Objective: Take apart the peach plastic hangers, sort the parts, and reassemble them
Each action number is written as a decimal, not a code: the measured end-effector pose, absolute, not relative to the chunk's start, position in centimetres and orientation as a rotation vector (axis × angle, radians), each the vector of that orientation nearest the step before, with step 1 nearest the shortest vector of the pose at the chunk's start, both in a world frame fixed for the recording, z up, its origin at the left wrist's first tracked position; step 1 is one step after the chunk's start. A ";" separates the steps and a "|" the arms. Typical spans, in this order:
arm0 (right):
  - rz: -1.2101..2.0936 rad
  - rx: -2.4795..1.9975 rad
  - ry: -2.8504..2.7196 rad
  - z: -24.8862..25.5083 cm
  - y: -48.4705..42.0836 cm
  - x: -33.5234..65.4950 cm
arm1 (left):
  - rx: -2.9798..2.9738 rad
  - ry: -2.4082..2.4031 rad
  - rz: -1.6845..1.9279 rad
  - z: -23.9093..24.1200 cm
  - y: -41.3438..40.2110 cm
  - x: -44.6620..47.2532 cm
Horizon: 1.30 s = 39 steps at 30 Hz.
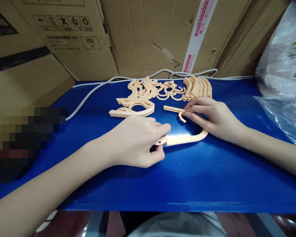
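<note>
Pinched between the thumb and fingers of my left hand (pixel 138 141) is a cream plastic hanger piece (pixel 160 142) with a small hole; most of it is hidden. Its end meets a curved hanger arm (pixel 185 139) that bends up toward my right hand (pixel 212 115). The fingertips of my right hand are closed on a small cream hook (pixel 182 118). By those fingertips lies a slim, straight-looking hanger part (pixel 173 108), partly covered; whether it joins the hook I cannot tell. Two folded hangers (pixel 133 109) lie beyond my left hand.
Along the back of the blue table (pixel 187 184) are a heap of wavy hanger pieces (pixel 144 88), loose hooks (pixel 164 93) and a row of curved arms (pixel 198 87). A white cable (pixel 96 86) runs behind them. Cardboard boxes (pixel 148 36) and a plastic bag (pixel 283 72) stand around.
</note>
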State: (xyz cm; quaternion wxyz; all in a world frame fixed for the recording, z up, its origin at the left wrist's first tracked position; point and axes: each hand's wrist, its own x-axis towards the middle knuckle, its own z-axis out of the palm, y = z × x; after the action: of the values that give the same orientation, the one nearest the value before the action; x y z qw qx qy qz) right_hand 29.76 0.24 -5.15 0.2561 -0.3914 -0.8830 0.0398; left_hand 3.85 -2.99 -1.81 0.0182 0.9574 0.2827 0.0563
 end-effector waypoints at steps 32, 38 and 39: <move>0.014 -1.074 -2.447 -5.2 -0.1 29.5 | 3.053 0.738 0.384 -2.7 -1.7 3.8; -0.022 -1.081 -2.460 -5.2 -0.1 29.4 | 2.911 0.694 0.350 -3.1 -1.6 3.8; -0.031 -1.083 -2.465 -5.2 -0.1 29.4 | 2.891 0.700 0.319 -3.1 -1.7 3.8</move>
State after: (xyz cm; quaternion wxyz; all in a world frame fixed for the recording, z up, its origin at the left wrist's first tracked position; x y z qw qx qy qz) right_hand 29.35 -0.14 -5.15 0.2225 -0.3921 -0.8925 -0.0112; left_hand 3.83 -1.69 -3.10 0.0752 0.9637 0.2332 0.1063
